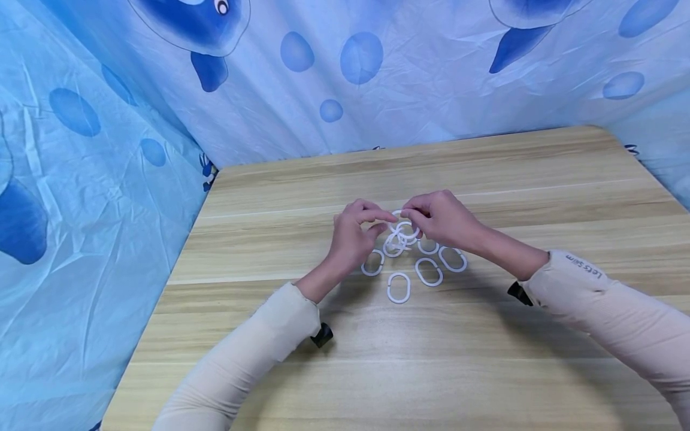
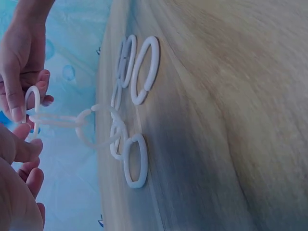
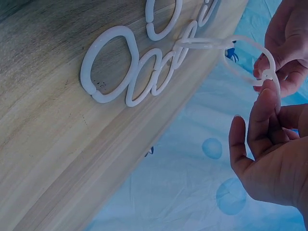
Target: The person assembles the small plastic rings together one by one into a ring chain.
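Note:
My right hand (image 1: pixel 442 216) pinches a white oval plastic link (image 2: pixel 38 98) between thumb and fingers, above the table. From the other side, my left hand (image 1: pixel 353 236) holds the lower end of that link with thumb and index fingertips, the two hands' fingertips close together. Hooked through it is a second link (image 2: pixel 54 117), seen nearly edge-on in the left wrist view. A third link (image 2: pixel 91 144) hangs lower, its end down near the links on the wood. Each link is a loop with a small gap in its side.
Several loose white links lie flat on the wooden table (image 1: pixel 269 239), including one link (image 1: pixel 399 302) nearest me and another link (image 1: pixel 457 270) below my right wrist. A blue curtain (image 1: pixel 242 114) with sea-animal prints hangs behind the table and along its left side.

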{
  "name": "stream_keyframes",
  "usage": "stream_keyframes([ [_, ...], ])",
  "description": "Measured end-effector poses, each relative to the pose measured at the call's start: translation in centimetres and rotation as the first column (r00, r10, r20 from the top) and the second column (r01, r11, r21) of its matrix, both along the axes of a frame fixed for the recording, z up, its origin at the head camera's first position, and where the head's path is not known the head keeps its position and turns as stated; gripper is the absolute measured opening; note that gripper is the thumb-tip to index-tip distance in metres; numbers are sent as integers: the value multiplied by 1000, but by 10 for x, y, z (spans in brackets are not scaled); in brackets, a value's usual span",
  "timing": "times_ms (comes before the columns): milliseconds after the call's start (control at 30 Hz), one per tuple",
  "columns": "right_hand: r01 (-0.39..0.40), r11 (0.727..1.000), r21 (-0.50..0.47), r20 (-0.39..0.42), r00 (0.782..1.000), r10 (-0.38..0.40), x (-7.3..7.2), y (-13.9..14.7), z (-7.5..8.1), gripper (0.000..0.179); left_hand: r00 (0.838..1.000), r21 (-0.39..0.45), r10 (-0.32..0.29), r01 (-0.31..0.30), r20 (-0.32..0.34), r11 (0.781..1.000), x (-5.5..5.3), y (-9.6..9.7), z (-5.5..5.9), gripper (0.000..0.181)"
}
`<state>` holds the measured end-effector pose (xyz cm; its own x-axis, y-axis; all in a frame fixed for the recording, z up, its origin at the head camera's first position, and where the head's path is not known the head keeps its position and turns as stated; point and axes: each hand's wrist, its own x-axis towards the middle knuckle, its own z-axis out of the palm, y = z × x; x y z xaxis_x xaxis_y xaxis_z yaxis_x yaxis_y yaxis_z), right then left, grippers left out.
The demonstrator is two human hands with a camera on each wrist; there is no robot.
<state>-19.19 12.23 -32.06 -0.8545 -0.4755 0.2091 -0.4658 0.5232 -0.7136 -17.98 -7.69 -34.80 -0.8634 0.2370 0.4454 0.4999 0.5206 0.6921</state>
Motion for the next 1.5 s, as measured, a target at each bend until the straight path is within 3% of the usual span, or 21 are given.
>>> stream_keyframes([
  [367,12,1000,12,40,999,-13,0,-2,0,16,994,-74,-45,37,-105,997,-1,-3,-4,18],
  [600,14,1000,14,-5,1000,-14,-2,-1,-1,17,965,-115,-155,132,-212,984,-3,-5,-8,16],
  [867,1,1000,19,-11,1000,-1,-3,-1,2,18,955,-155,-201,169,-216,973,-1,-6,-8,17],
  [1133,-2,1000,-26,104,995,4,-4,4,5,23,944,-159,-225,190,-243,969,2,-7,-9,13],
  [1200,9,1000,-29,114,993,-6,-4,9,7,24,946,-110,-228,208,-231,972,3,-8,-9,12],
  [1300,29,1000,-9,105,994,-28,-5,20,9,25,963,5,-215,219,-163,976,4,-11,-9,12],
  [1400,38,999,31,95,995,-41,-5,32,8,24,984,110,-170,176,-58,978,6,-15,-8,12],
  [1500,29,997,66,92,995,-35,-6,43,4,20,994,144,-112,109,17,984,7,-18,-6,13],
])
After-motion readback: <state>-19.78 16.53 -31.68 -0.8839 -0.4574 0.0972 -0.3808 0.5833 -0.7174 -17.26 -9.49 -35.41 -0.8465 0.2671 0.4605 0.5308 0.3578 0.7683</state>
